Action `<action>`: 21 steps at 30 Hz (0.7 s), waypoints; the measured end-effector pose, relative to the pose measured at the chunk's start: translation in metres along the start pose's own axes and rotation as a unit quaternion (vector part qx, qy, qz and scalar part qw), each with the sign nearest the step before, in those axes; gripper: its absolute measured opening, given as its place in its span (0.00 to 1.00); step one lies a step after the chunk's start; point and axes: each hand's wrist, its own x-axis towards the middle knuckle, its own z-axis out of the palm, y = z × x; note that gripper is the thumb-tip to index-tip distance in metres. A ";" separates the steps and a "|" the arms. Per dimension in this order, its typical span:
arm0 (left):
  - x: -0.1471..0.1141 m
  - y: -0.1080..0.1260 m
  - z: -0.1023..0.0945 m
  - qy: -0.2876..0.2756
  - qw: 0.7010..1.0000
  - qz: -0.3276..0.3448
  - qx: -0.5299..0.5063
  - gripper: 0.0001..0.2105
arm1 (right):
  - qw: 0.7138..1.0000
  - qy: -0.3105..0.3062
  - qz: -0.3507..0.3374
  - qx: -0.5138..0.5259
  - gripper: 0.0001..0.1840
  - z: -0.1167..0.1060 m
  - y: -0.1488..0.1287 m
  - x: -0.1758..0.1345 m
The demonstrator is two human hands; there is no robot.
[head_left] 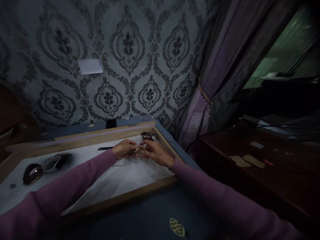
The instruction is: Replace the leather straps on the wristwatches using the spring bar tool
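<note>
Both hands meet over a shallow wooden-framed tray (155, 184) lined with white. My left hand (123, 149) pinches the left end of a shiny gold-coloured linked band (136, 150), like a bracelet or watch strap; its exact kind is too dim to tell. On the band's right side, my right hand (157, 153) grips it between curled fingers. Behind the right hand lies a dark wristwatch (149, 136) in the tray's far right corner. A thin dark strip (105, 148) rests left of my left hand, and a slender pin-like tool (117, 165) lies below it.
At the tray's left are a brown-strapped watch (33, 174), another dark watch (53, 164) and a small dark ring (12, 186). A black object (111, 123) lies behind the tray on the blue tablecloth (140, 213). A tied purple curtain (197, 113) and reddish desk (275, 180) stand right.
</note>
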 end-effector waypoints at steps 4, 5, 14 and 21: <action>0.004 0.001 -0.005 -0.026 0.999 0.000 0.019 0.14 | 0.999 0.013 -0.007 -0.048 0.10 0.000 -0.002 -0.004; 0.005 0.001 -0.007 -0.033 0.999 -0.001 0.024 0.15 | 0.998 0.017 -0.010 -0.063 0.09 0.000 -0.003 -0.004; 0.007 0.001 -0.014 -0.102 0.994 0.010 0.045 0.20 | 0.985 0.040 0.000 -0.170 0.05 0.000 -0.002 -0.005; 0.028 -0.003 -0.025 -0.117 0.991 0.049 0.052 0.21 | 0.971 0.055 0.025 -0.232 0.04 -0.001 -0.001 -0.004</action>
